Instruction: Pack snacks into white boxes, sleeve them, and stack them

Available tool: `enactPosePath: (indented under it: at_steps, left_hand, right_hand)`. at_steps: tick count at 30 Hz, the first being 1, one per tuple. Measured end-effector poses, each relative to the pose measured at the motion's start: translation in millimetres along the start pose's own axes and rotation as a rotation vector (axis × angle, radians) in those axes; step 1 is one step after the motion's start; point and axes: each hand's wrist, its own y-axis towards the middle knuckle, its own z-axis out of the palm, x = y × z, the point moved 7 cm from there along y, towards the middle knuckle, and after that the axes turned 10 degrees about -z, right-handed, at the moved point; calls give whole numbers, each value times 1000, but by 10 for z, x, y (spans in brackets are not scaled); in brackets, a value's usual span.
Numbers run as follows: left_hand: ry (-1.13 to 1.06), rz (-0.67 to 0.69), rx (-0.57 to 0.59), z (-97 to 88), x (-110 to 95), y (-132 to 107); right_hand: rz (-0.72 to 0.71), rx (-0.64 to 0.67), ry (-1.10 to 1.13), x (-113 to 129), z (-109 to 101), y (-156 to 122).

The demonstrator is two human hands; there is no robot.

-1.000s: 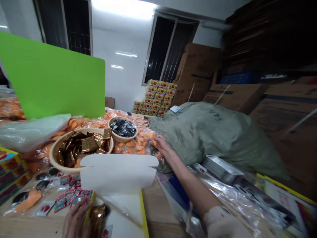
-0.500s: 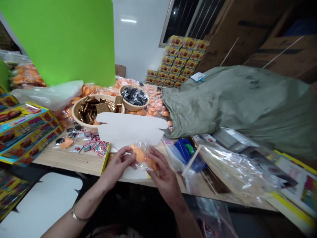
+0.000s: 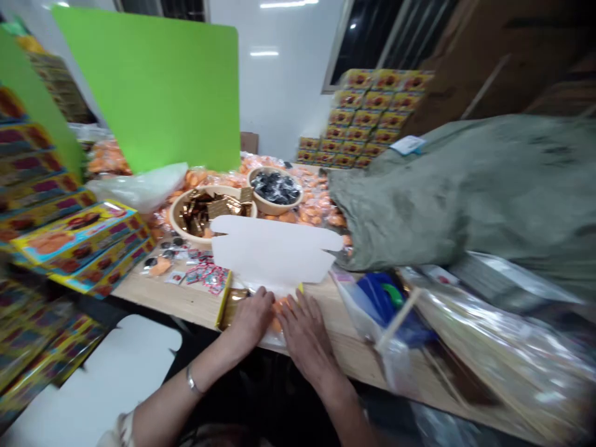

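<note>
Both my hands lie side by side on an open yellow-edged box (image 3: 223, 304) at the near edge of the wooden table (image 3: 186, 301). My left hand (image 3: 251, 316) and my right hand (image 3: 302, 329) press flat on a clear packet of orange snacks (image 3: 278, 307) inside the box. A gold packet (image 3: 233, 301) shows in the box just left of my left hand. The box's white lid flap (image 3: 274, 251) stands up behind my fingers.
Behind the box are a bowl of gold packets (image 3: 207, 208), a bowl of black packets (image 3: 275, 187) and heaps of orange snack bags (image 3: 316, 208). A big grey-green sack (image 3: 465, 186) fills the right. Printed boxes (image 3: 79, 236) stack on the left; a green board (image 3: 162, 93) stands behind.
My right hand fetched an orange packet from the heap by the sack. Both hands held it over the box, then lowered it inside and flattened on it. The view swung right.
</note>
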Motion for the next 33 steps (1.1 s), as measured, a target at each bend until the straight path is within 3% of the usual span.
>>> enactPosePath:
  at_steps: [2,4,7,9,12,15,19,23,25,27,30,33]
  left_hand:
    - [-86,63,-110,-200,57,-73]
    - [-192,80,-334,-538,324,-157]
    - [-192,-65,-682,-1042,1103,-318]
    - [-49,-232,-813,-1261,1676,-404]
    - [90,-466,-780,-1361,2366,-422]
    - [79,-486,-692,-1330,2643,-378]
    - [-3,-357,-627,-1344,2632,-307]
    - [-132,-336,-717,-1591,2594,-377]
    - [-212,-348,-776,-1730,2492,-482]
    - [-452,-346,-725,-1741,2295,-572]
    - [-991,-337,-457,-1425,1781,-637]
    - [-1191,-362,-199,-951,1194,-701]
  right_hand:
    - [-46,-2,-31,-20,42,-31]
    - [-79,-25,-66,-60,88,-57]
    - [-68,-146,-137,-131,87,-95]
    - [-34,-261,-153,-159,20,-118]
    - [-9,-360,-108,-141,-102,-106]
    - [-17,-394,-45,-73,-198,-48]
    - [-78,-383,24,14,-233,12]
    - [-92,-407,97,7,-302,33]
    - [-59,-416,226,20,-356,74]
    - [61,-394,444,61,-383,150]
    - [317,-323,921,248,-307,306]
    - [459,-240,1347,500,-148,478]
